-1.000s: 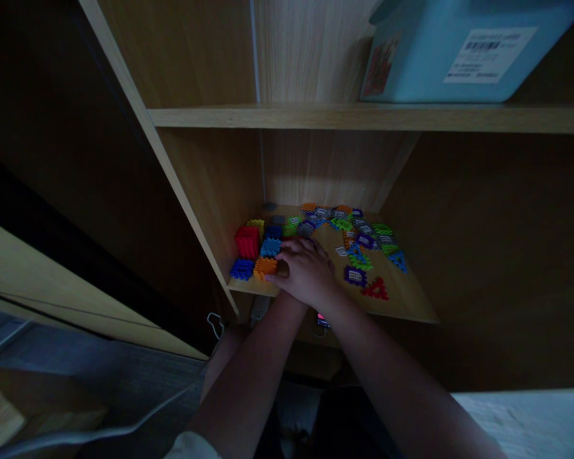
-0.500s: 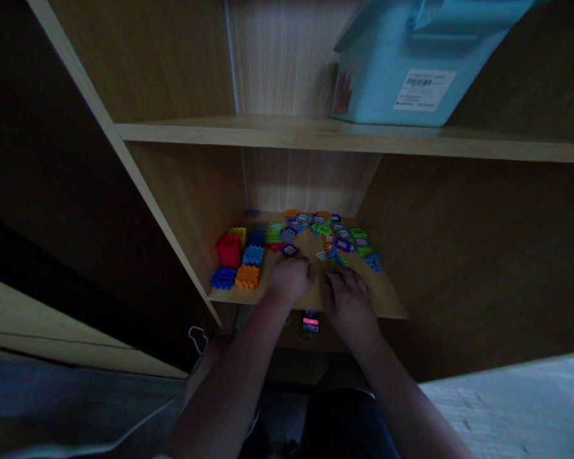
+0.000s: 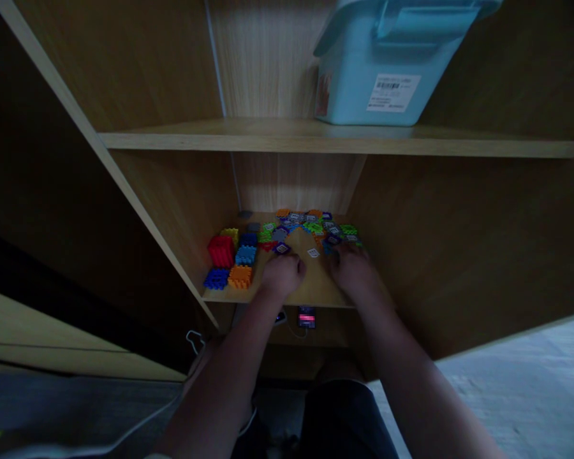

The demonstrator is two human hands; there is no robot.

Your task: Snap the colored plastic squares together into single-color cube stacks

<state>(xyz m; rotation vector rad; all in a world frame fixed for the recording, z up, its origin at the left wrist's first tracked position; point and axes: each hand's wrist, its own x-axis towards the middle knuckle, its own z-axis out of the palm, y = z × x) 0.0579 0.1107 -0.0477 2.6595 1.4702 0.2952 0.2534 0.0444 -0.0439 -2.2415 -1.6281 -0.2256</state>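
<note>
1. The right hand (image 3: pixel 353 271) reaches among loose tiles (image 3: pixel 331 228) at eleven o'clock, a green tile (image 3: pixel 349 229) at twelve; with fingertips hidden, its grip cannot be told.
2. The left hand (image 3: pixel 284 275) is curled closed over the shelf (image 3: pixel 316 284), a purple tile (image 3: pixel 282 248) at twelve o'clock; any contents are out of sight.
3. Stacks flank the left hand: light-blue stack (image 3: pixel 245 255) at ten o'clock, orange stack (image 3: pixel 240 277) at nine.
4. Pinching one tile by its toothed edge, clear of overlapping neighbours, would likely work best.
</note>
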